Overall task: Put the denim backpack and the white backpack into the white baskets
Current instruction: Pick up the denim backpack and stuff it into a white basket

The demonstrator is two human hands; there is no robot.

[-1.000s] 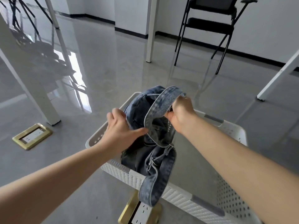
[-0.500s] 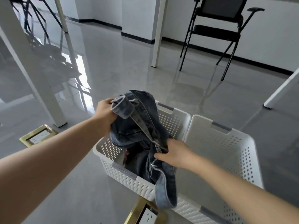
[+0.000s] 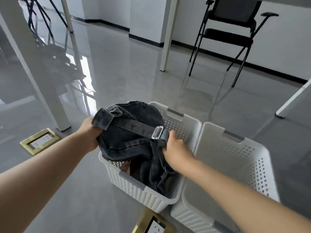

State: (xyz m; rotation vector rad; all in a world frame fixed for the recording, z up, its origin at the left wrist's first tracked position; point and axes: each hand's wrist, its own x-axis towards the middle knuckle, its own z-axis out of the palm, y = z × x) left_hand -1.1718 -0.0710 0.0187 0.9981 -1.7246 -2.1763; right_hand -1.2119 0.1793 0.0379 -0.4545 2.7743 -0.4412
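The denim backpack [image 3: 133, 140] lies mostly inside the left white basket [image 3: 141, 190], its rounded top bulging over the basket's left rim. My left hand [image 3: 90, 134] grips the backpack's folded left edge. My right hand [image 3: 175, 149] holds its strap just past the metal buckle, over the basket's right side. A second white basket [image 3: 235, 158] stands touching the first on the right, with nothing visible inside. No white backpack is in view.
Two brass floor sockets sit in the grey floor, one at the left [image 3: 39, 141] and one at the bottom edge [image 3: 152, 224]. White table legs [image 3: 165, 36] stand around, and a black chair [image 3: 235, 34] is at the back right.
The backpack has sunk lower into the left basket and its dangling strap came inside. My right hand moved up and right along the strap; my left hand stayed on the left edge.
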